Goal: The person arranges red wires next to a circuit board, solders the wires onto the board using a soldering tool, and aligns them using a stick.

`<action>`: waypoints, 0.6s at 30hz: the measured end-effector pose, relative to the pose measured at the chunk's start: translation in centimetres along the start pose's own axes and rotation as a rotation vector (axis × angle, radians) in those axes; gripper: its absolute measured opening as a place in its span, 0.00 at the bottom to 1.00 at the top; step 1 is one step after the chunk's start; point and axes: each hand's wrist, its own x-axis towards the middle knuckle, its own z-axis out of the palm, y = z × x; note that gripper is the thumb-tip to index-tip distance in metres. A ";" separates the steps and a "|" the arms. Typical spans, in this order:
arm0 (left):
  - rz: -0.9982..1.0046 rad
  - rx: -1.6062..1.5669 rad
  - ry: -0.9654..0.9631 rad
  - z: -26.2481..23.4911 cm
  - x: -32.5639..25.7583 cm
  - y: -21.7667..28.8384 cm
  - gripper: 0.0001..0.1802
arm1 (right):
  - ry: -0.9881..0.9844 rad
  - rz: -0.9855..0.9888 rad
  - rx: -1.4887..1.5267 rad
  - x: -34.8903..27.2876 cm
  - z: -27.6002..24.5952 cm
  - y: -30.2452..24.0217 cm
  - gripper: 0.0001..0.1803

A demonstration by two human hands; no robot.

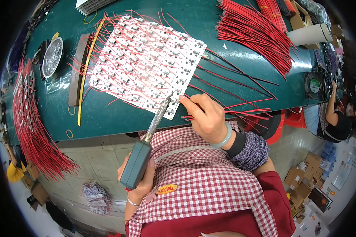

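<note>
My left hand [147, 178] is wrapped round the dark green handle of a soldering gun [136, 162]. Its metal barrel points up and away, with the tip at the near right edge of a white circuit board panel [199, 44]. Rows of small black parts and thin red wires cover that panel. Beside the tip, my right hand [209, 120] pinches a red wire [188, 97] against the board's edge. More red wires [247, 111] pass under and through its curled fingers. Along the right edge, several red and black wires [241, 75] stick out across the green table [95, 128].
A large bundle of red wires [253, 35] lies at the far right, near a white tube [310, 34]. Left of the panel are a brown bar [77, 71], a yellow strip [83, 91] and a round metal dish [52, 57]. Wired boards [31, 118] hang off the left edge. A small fan [315, 86] stands right.
</note>
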 end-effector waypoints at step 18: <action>-0.031 -0.022 -0.007 0.0 -0.2 0.0 0.12 | 0.042 0.036 0.056 -0.3 0.2 0.0 0.16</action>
